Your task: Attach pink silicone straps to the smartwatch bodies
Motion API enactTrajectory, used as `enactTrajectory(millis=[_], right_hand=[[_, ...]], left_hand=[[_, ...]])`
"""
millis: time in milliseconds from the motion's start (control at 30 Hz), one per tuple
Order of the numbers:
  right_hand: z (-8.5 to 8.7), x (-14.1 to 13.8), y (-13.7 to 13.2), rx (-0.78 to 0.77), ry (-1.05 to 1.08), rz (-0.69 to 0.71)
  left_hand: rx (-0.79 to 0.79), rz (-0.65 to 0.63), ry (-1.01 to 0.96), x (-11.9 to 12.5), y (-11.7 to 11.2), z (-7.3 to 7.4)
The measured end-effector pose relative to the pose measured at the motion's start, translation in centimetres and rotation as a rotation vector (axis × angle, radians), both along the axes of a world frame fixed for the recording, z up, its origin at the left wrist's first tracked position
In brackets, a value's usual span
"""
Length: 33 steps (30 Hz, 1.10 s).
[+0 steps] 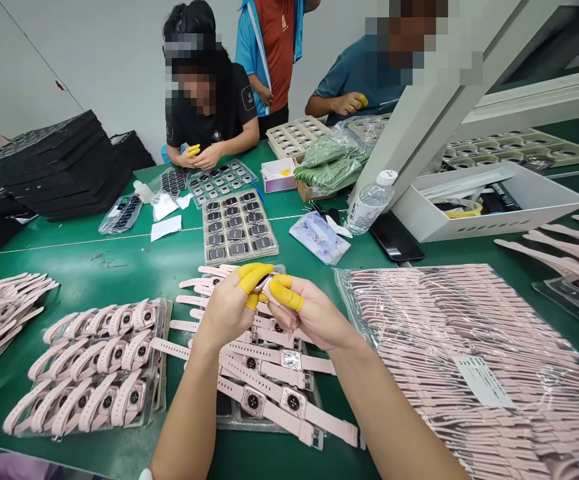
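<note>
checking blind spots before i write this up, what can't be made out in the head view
Head view, hidden: most of the watch, covered by the left hand and right hand.
Head view, too small: print on the white label at lower right.
Head view, hidden: floor of the white box, behind its front wall and contents.
Head view, cut off: strap pile, by the left edge.

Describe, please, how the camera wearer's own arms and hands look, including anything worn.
No sleeves cover the visible forearms. Left hand and right hand wear yellow finger cots on some fingers and are otherwise bare. A white item beside the left forearm is unclear.
</note>
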State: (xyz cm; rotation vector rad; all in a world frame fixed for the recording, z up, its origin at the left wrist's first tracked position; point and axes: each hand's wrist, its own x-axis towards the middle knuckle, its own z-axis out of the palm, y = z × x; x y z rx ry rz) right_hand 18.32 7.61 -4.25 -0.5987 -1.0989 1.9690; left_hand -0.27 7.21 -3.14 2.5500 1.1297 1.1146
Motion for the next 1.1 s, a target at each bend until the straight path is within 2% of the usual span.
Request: enactTrajectory(millis=[200,533,733,933,1100], right_hand=[[-0.1,0.2,0.1,0.026,-0.019,0.051],[-0.3,0.2,0.3,-0.139,0.109,0.027],[0.2,0.3,0.5,-0.206,0.067,-0.002],[0.3,0.7,0.3,-0.229,0.013,0.04],[0.2,0.6,0.2,-0.203,-0.032,0.042]], left_hand=[[-0.015,-0.005,0.011,0.0,-0.1,0.1],[-0.022,0.015,0.009,0.6,-0.2,0.1],[-0.204,-0.08,-0.081,0.6,-0.6,0.9],[-0.252,0.007,0.037,0.7,-1.0,1.3],[-0.248,0.009,0.05,0.6,-1.0,1.3]])
